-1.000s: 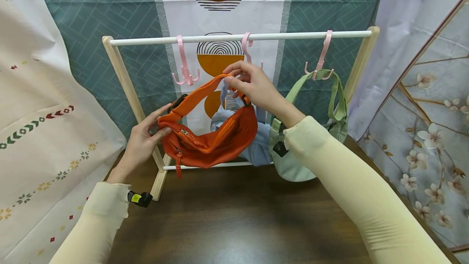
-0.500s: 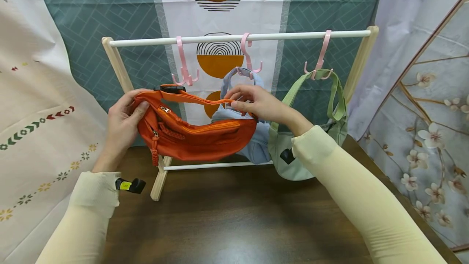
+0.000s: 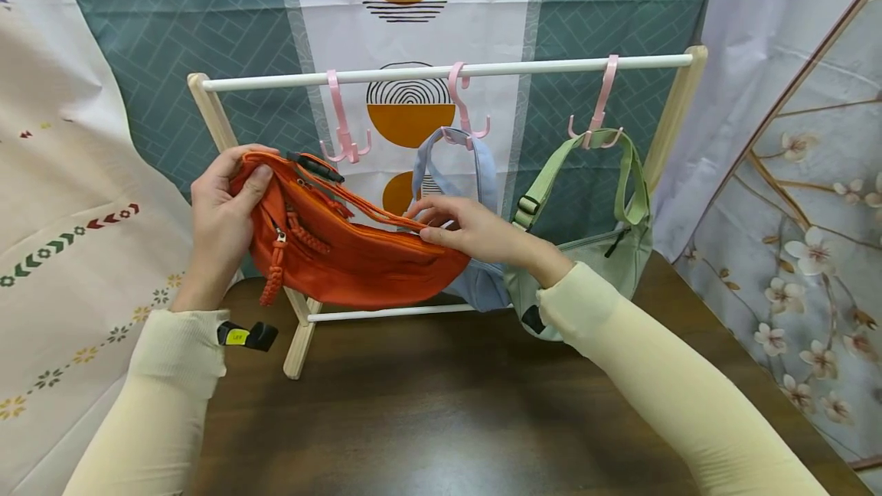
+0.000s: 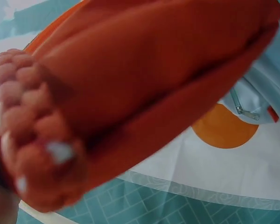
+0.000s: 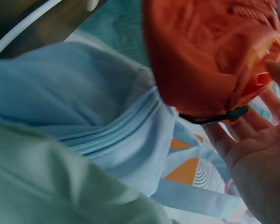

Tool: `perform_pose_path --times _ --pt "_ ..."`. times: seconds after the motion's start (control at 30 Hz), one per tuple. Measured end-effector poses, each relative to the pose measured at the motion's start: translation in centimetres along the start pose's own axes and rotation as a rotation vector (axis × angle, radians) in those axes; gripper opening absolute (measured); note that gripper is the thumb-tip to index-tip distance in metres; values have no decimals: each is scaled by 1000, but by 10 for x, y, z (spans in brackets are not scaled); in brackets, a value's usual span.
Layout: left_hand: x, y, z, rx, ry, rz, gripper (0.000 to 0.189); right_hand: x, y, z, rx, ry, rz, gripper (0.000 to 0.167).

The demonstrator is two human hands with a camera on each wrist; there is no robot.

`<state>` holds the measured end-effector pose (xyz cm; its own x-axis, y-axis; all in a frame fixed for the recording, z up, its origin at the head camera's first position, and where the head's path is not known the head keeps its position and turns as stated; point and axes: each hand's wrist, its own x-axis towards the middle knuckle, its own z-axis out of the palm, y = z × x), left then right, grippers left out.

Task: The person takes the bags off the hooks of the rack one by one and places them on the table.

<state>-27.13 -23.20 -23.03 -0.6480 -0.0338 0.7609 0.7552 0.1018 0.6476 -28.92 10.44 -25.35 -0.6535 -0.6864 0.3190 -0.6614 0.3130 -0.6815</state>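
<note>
An orange waist bag [image 3: 344, 262] is stretched between my two hands in front of the rack. My left hand [image 3: 223, 209] grips its left end, thumb on the front and fingers behind. On the top edge near the right end, my right hand [image 3: 475, 230] pinches the strap between thumb and fingers. A black buckle [image 3: 315, 167] sits on the strap near the left hand. A braided zipper pull [image 4: 37, 126] dangles from the bag in the left wrist view. The bag's right end [image 5: 200, 60] overlaps the blue bag [image 5: 130, 144] in the right wrist view.
A white rail [image 3: 289, 81] on wooden legs carries several pink hooks. The left hook [image 3: 346, 128] holds nothing. A light blue bag [image 3: 491, 174] hangs on the middle hook, and a green bag [image 3: 599, 251] on the right one. Below lies a dark wooden table [image 3: 427, 404].
Both hands have moved the orange bag leftward. My right hand has come down from near the middle hook, and the raised strap now lies low along the bag's top.
</note>
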Motion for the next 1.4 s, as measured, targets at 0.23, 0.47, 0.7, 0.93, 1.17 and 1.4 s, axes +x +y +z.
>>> perform_pose_path --times 0.23,0.47,0.7,0.93,1.17,1.4 --pt "4 4 -3 54 74 -9 24 -24 8 23 -188 121 -20 58" --pt "-2 2 -10 -86 116 -49 25 -34 20 42 0 414 57 34" --pt "-18 -12 -14 -224 243 -163 30 -37 24 65 376 474 185 37" --pt "-41 -25 -29 -336 273 -330 30 -34 30 86 711 552 245 34" --pt "-62 -33 -49 -455 218 -361 27 -31 36 106 829 578 292 38" --pt "-82 -43 -64 -445 216 -407 29 -30 39 127 905 569 300 35"
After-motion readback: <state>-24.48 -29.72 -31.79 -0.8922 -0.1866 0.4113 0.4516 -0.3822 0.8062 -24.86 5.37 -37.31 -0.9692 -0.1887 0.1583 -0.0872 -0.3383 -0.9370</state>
